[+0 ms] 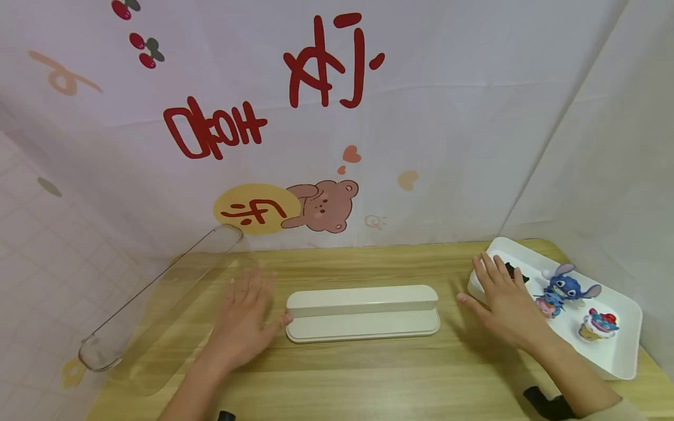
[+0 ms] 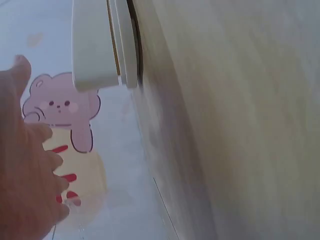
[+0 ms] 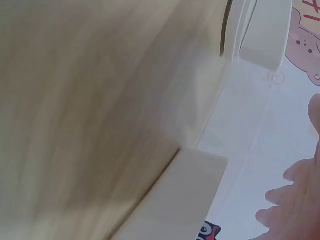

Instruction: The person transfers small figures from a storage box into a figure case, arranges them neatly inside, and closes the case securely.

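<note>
In the middle of the wooden table sits a long white two-stepped base [image 1: 363, 330] with rounded ends. My left hand [image 1: 244, 321] hovers just left of it, fingers straight and spread, thumb tip near its left end in the head view. Holding nothing, my right hand [image 1: 505, 304] is stretched out over the left edge of a white tray [image 1: 613, 365]. In the tray are a blue big-eared figurine [image 1: 566, 286], a small figurine on an ice cream cone [image 1: 600, 324] and a black piece [image 1: 517, 273], partly hidden by my fingers.
A long clear plastic cover [image 1: 174, 292] with rounded ends stands at the left, beyond my left hand. White cloth [image 1: 447, 146] printed with a bear and red characters hangs behind the table. Black straps [image 1: 547, 403] show near both wrists.
</note>
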`<state>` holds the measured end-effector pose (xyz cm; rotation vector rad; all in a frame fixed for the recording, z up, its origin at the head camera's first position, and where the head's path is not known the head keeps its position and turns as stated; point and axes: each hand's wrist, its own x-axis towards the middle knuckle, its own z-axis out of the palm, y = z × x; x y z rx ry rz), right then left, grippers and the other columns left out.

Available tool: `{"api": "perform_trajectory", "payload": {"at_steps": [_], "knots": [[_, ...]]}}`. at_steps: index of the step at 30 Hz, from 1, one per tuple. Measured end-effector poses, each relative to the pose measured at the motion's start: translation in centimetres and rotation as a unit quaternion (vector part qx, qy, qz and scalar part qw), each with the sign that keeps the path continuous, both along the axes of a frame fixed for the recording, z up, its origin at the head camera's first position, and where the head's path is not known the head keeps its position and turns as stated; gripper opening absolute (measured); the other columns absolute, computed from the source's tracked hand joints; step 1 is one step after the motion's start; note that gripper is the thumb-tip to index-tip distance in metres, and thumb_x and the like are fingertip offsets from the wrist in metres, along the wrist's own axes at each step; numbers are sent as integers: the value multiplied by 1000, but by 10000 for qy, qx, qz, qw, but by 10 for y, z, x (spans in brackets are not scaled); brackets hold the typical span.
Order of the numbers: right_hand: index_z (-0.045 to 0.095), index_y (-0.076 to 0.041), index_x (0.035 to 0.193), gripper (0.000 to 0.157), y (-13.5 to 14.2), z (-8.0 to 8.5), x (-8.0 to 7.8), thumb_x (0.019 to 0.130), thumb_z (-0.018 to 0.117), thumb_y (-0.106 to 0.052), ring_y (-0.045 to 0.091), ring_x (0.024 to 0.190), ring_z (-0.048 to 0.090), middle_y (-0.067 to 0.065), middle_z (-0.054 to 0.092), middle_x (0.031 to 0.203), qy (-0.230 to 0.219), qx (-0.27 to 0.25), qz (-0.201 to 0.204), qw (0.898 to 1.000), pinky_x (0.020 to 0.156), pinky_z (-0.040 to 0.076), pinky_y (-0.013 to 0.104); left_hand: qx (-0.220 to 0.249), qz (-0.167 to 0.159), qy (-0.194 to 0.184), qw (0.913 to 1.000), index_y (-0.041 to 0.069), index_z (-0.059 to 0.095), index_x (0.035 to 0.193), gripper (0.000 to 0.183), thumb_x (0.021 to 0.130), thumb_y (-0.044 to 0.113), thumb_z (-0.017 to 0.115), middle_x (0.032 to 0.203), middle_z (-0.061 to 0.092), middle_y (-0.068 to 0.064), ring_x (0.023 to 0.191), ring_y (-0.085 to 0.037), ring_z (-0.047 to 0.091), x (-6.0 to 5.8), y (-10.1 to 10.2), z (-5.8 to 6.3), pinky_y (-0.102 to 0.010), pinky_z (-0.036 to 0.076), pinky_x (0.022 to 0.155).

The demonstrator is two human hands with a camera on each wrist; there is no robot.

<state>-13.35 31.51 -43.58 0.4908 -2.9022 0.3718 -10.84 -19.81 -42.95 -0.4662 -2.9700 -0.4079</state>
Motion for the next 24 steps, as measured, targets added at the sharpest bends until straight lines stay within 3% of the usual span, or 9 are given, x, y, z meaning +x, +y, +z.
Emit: {"api": "perform_trajectory", "payload": {"at_steps": [11,19,24], "knots": [[19,4,165,88,20,13,-4,105,60,-47,53,152,21,35,22,165,-51,-306,-270,9992,122,1,70,60,-465,-243,9986,9,30,166,116,79,67,81,173,15,-18,157,-43,17,1,15,-3,-66,12,124],[28,8,161,92,36,13,-8,101,64,-52,59,140,37,35,32,161,29,-81,-547,9985,110,25,78,217,-723,-529,9957,3,31,164,122,73,58,90,171,23,-18,158,-38,20,2,19,-7,-64,16,124],[39,12,153,91,43,11,-9,96,73,-50,62,130,45,37,41,154,161,85,-577,9982,99,38,77,236,-781,-587,9949,1,36,162,118,72,52,93,168,31,-18,155,-40,28,0,23,-6,-62,20,124]]}}
